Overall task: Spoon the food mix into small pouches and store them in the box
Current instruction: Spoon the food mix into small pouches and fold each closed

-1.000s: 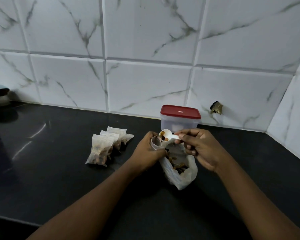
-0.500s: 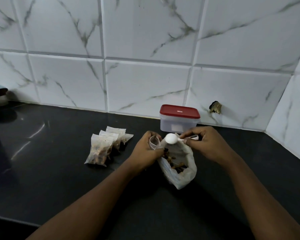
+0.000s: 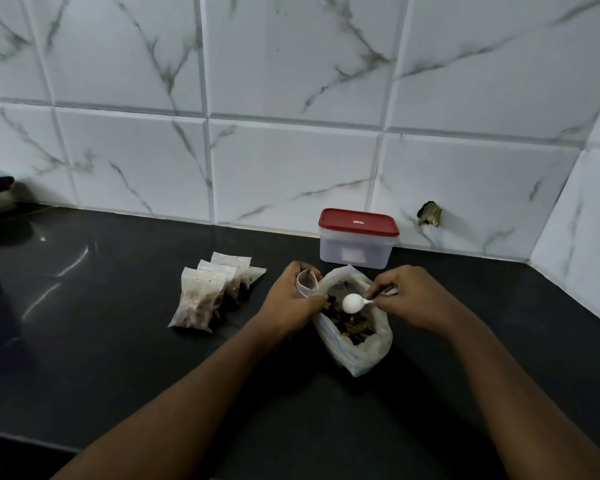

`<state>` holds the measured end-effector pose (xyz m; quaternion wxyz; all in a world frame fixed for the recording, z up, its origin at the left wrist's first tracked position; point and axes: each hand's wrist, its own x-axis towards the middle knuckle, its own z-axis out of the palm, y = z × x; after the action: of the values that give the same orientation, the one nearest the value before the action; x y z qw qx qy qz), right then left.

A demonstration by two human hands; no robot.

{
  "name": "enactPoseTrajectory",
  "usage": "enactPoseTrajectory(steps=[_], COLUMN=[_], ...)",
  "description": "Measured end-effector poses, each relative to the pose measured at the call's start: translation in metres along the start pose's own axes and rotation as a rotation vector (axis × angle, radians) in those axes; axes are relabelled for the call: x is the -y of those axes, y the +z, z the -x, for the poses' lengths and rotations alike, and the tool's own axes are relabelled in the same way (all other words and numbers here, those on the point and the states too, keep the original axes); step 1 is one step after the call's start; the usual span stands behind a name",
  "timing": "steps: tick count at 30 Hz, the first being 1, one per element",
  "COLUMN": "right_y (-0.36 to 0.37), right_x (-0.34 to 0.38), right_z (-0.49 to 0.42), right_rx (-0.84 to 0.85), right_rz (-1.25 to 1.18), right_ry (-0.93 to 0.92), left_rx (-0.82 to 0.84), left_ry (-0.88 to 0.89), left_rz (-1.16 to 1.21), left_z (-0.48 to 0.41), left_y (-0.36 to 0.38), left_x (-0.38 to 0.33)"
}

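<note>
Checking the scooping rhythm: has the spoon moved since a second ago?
Yes. The spoon has dropped away from the red-lidded box, from the mouth of the small pouch down over the big bag.

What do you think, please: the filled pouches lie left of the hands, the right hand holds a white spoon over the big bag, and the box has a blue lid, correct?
Not quite: the head view shows the box has a red lid, not blue. The filled pouches, right hand, white spoon and big bag are as you say.
</note>
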<state>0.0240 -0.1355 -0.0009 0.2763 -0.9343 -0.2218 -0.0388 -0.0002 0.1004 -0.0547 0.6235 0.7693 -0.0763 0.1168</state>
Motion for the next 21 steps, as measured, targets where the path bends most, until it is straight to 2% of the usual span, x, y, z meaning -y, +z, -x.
enactPoseTrajectory(steps=[3, 5, 8, 11, 16, 18, 21], right_y=[0.009, 0.019, 0.015, -0.006, -0.014, -0.004, 0.006], right_x=[0.009, 0.01, 0.007, 0.0, -0.001, -0.001, 0.0], right_z=[0.0, -0.004, -0.007, -0.001, 0.003, 0.0, -0.004], right_rx=[0.042, 0.093, 0.045, 0.019, 0.218, 0.154, -0.036], right_rz=[-0.041, 0.025, 0.08, 0.019, 0.002, 0.029, -0.034], right_ry=[-0.047, -0.061, -0.018, -0.003, 0.012, 0.005, -0.007], left_rx=[-0.013, -0.02, -0.01, 0.006, 0.015, 0.013, 0.005], left_ry=[-0.007, -0.013, -0.015, -0.012, -0.019, -0.012, -0.016], left_rz=[-0.004, -0.009, -0.008, -0.003, 0.002, 0.003, -0.001], left_z=[-0.001, -0.002, -0.001, 0.0, 0.0, 0.0, 0.001], left_y=[0.0, 0.001, 0.0, -0.001, 0.0, 0.0, 0.001], left_x=[0.0, 0.001, 0.001, -0.001, -0.002, -0.002, -0.003])
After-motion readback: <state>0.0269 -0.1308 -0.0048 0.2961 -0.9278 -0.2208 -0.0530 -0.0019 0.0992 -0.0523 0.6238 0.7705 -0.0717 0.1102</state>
